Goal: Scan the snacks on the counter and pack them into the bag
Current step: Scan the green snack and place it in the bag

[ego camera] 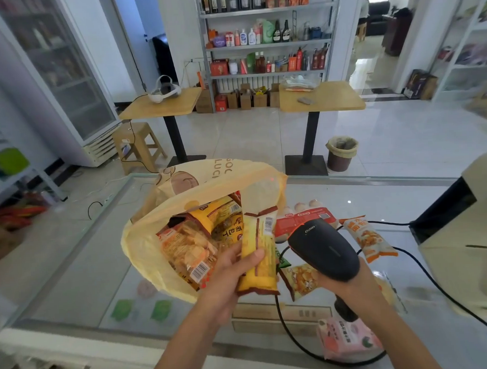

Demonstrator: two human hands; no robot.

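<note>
Head view, centre of the frame: the fingers of the left hand are hidden behind the yellow packet it holds, with only the thumb showing across the front. The right hand is wrapped round the handle of the black scanner and covers most of the handle. The scanner's head sits just right of the packet. Its cable runs off the lower right edge.

Small print on the wrappers is too blurred to read. A pink packet at lower right is partly covered by the right forearm.

The yellow packet is long and upright, with brown sealed ends, a brown strip down its middle and a barcode near the top. It is held above the glass counter, in front of the open mouth of the pale yellow plastic bag. The bag lies left of centre with a cracker packet inside. An orange packet lies on the counter to the right.
</note>
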